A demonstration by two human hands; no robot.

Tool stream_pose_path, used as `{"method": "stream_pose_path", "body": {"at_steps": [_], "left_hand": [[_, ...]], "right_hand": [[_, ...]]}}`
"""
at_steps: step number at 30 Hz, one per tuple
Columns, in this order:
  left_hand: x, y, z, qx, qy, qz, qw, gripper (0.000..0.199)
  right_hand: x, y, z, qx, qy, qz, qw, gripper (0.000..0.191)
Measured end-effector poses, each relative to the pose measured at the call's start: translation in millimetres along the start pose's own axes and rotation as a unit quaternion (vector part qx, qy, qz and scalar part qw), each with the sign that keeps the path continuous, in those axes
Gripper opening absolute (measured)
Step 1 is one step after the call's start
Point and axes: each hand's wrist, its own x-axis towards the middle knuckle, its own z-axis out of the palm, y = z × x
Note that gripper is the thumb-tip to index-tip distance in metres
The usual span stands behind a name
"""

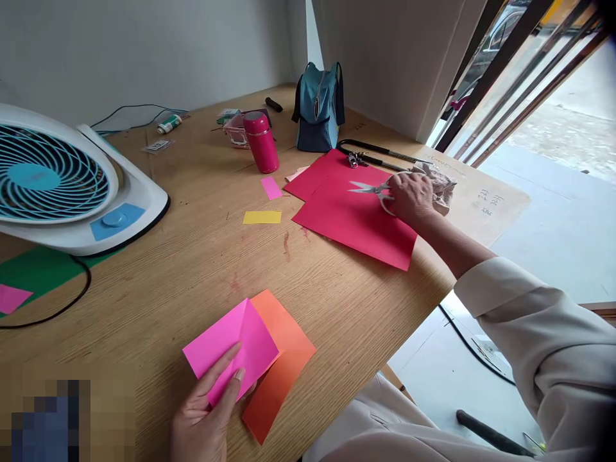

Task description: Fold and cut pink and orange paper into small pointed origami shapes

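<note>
My left hand (pixel 206 404) pinches a folded pink paper (pixel 221 340) between thumb and fingers, close to the table's front edge. Partly under it lies a creased orange paper (pixel 283 366). Across the table, my right hand (pixel 414 196) reaches out and is closed on the handles of a pair of white-handled scissors (pixel 368 187). The blades point left, over large red paper sheets (pixel 356 221). Just beyond that hand sits a crumpled brownish bundle (pixel 440 186), partly hidden by it.
A white and blue fan (pixel 115 218) stands at left. A pink bottle (pixel 262 144), a blue bag (pixel 317 109) and a black strap (pixel 380 151) lie toward the back. Yellow (pixel 262 217) and pink (pixel 271 188) paper strips rest mid-table. The bottom left corner is pixelated.
</note>
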Motion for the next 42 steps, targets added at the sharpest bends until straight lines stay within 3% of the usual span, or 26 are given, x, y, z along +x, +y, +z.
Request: {"method": "stream_pose_path", "body": {"at_steps": [4,12,17,22,24,27,32,35,39,42], "left_hand": [[2.7,5.3,1.7,-0.002,0.01,-0.018,1.0,0.057],[18.0,4.0,0.7,-0.005,0.027,-0.044,0.999,0.058],[22.1,10.4,9.4,0.012,0.036,-0.052,0.998,0.068],[24.7,12.5,12.4,0.023,0.029,-0.057,0.998,0.066],[26.6,11.4,13.7,0.04,0.042,-0.038,0.998,0.062],[26.7,11.1,17.8,0.036,0.061,-0.031,0.997,0.059],[21.7,14.9,17.8,0.015,0.042,-0.029,0.999,0.061],[20.0,17.2,13.2,0.026,0.035,-0.019,0.999,0.06],[14.8,18.7,11.0,0.063,0.06,0.037,0.996,0.055],[9.1,14.9,11.4,0.11,0.037,0.089,0.989,0.048]], "right_hand": [[31.6,-16.1,23.4,0.027,-0.017,-0.002,0.999,0.032],[130.1,-34.3,63.1,0.072,0.005,0.037,0.997,0.036],[154.6,-44.4,79.5,0.104,0.015,0.083,0.991,0.036],[147.9,-53.2,52.6,0.189,0.082,0.112,0.972,0.033],[139.1,-61.8,35.6,0.231,0.062,0.045,0.97,0.032],[119.7,-75.9,22.0,0.262,-0.019,-0.035,0.964,0.02],[93.6,-75.0,30.3,0.236,-0.033,0.016,0.971,0.016],[88.9,-63.9,22.1,0.228,-0.026,0.046,0.972,0.017],[69.7,-64.7,-24.6,0.297,-0.011,0.066,0.953,0.019],[32.7,-83.8,-71.4,0.377,-0.081,0.01,0.922,0.032]]}}
